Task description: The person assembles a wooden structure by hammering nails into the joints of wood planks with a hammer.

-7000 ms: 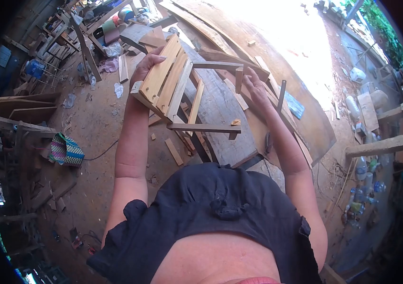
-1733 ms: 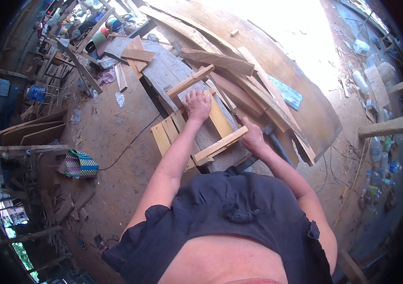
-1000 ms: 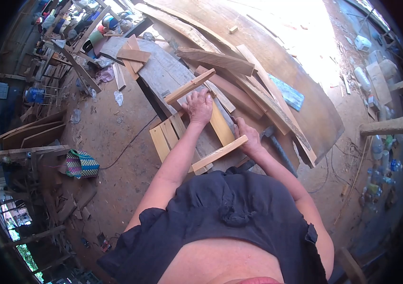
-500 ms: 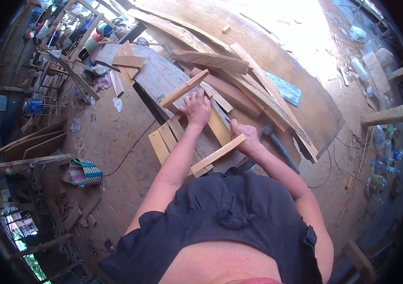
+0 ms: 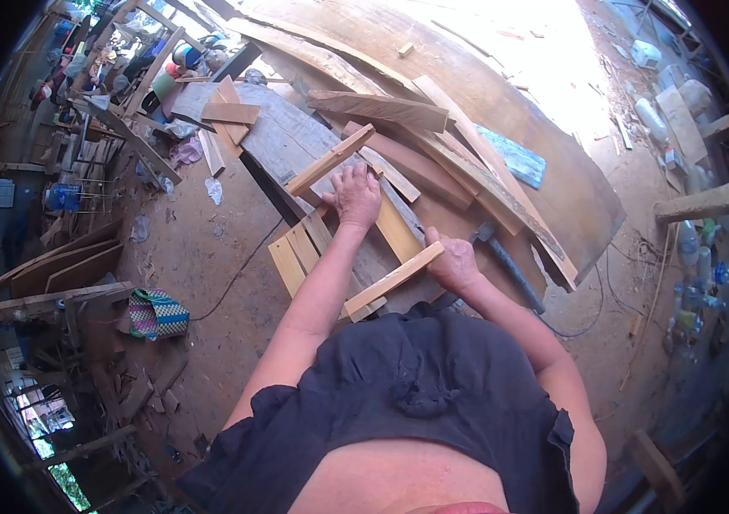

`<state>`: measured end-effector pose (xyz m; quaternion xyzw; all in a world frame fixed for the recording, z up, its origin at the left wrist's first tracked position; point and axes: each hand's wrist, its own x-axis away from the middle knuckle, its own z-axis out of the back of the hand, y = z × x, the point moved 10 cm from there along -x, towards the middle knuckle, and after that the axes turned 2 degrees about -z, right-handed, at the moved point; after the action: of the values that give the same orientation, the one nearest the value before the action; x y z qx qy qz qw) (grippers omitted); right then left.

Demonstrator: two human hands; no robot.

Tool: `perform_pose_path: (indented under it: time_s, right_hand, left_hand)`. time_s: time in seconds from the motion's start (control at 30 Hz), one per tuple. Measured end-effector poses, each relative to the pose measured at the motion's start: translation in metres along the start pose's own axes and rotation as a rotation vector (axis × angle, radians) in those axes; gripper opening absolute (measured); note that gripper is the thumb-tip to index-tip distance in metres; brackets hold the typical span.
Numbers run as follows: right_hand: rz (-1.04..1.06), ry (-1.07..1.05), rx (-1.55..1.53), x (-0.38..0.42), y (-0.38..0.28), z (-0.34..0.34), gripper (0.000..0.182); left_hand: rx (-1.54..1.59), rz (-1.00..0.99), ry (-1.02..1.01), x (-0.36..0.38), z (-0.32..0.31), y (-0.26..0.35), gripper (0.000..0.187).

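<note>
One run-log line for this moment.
left hand: on wooden frame | right hand: at near bar's end, grip unclear | hammer: lying beside right hand

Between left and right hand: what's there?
Head view: a yellow wooden slat lies between the left hand and the right hand.

A: State what the left hand [image 5: 354, 195] conceals.
B: The section of wooden frame [image 5: 396, 280] beneath its palm; its forearm [image 5: 326, 291] covers part of the slats [image 5: 285, 265].
A: And the right hand [image 5: 454, 261]?
B: Its curled fingers hide whether anything is gripped.
</note>
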<state>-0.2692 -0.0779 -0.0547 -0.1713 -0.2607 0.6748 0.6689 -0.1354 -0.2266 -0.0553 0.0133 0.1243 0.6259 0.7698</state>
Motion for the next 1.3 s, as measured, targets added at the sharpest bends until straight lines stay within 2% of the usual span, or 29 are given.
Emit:
perform_pose_path:
  time_s: [0.13, 0.2, 0.3, 0.4, 0.5, 0.63, 0.7, 0.8, 0.9, 0.97, 1.1, 1.2, 1.3]
  right_hand:
    - [0.0, 0.051, 0.022, -0.023, -0.001, -0.004, 0.018]
    - [0.003, 0.068, 0.012, -0.039, -0.006, -0.01, 0.01]
    - [0.039, 0.119, 0.008, -0.032, -0.003, -0.006, 0.008]
    - [-0.037, -0.002, -0.006, 0.006, 0.011, -0.004, 0.014]
    - [-0.024, 0.034, -0.012, 0.013, 0.012, -0.001, 0.013]
    - [0.015, 0.058, 0.008, -0.038, -0.002, -0.007, 0.012]
    - [-0.044, 0.031, -0.009, -0.053, 0.002, -0.013, 0.012]
    - [-0.004, 0.09, -0.022, -0.018, 0.008, -0.003, 0.013]
    - [-0.059, 0.026, -0.027, 0.013, 0.016, 0.0, 0.013]
    - [-0.03, 0.021, -0.018, 0.0, 0.011, -0.002, 0.012]
    - [-0.002, 0.062, 0.049, -0.051, -0.004, -0.012, 0.011]
    - [-0.043, 0.073, 0.039, -0.049, 0.0, -0.013, 0.01]
    - [-0.039, 0.046, -0.033, -0.005, 0.006, -0.003, 0.01]
  left_hand:
    - [-0.01, -0.008, 0.014, 0.002, -0.001, 0.002, 0.028]
    - [-0.012, -0.009, 0.014, 0.002, -0.001, 0.002, 0.028]
    - [-0.01, -0.015, 0.021, 0.0, -0.003, 0.001, 0.028]
    - [-0.003, -0.001, 0.021, 0.001, -0.006, -0.002, 0.027]
    - [-0.014, -0.029, 0.035, 0.002, -0.006, 0.0, 0.026]
    - [-0.026, -0.042, 0.041, 0.001, -0.006, 0.001, 0.027]
    - [-0.029, -0.042, 0.039, 0.001, -0.005, 0.001, 0.028]
    - [-0.012, -0.034, 0.054, 0.002, -0.005, 0.0, 0.028]
    - [-0.006, -0.055, 0.089, 0.002, -0.004, 0.001, 0.027]
    - [-0.025, -0.052, 0.046, 0.001, -0.005, 0.002, 0.025]
    - [-0.015, -0.052, 0.09, 0.002, 0.002, 0.002, 0.024]
    - [0.017, -0.018, 0.05, 0.002, 0.002, 0.001, 0.023]
    - [0.022, -0.007, 0.07, 0.001, 0.005, -0.001, 0.022]
